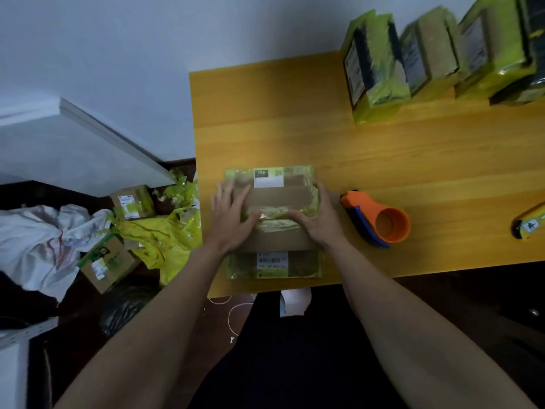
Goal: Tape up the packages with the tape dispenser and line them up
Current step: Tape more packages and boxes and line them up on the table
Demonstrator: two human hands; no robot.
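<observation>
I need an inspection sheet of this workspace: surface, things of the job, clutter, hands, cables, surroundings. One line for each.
Surface: wooden table, bare wood around the work.
Job's things: cardboard package wrapped in yellow-green tape lies flat near the front edge; orange tape dispenser lies on the table to its right, untouched; row of taped packages stands along the far right edge.
Clutter: small yellow-and-black object at the right edge, unclear what.
Hands: left hand and right hand both press flat on the package.
Cables: thin white cord on the floor below the table.
Surroundings: boxes on the floor, yellow plastic scraps, white cloth, white wall.
</observation>
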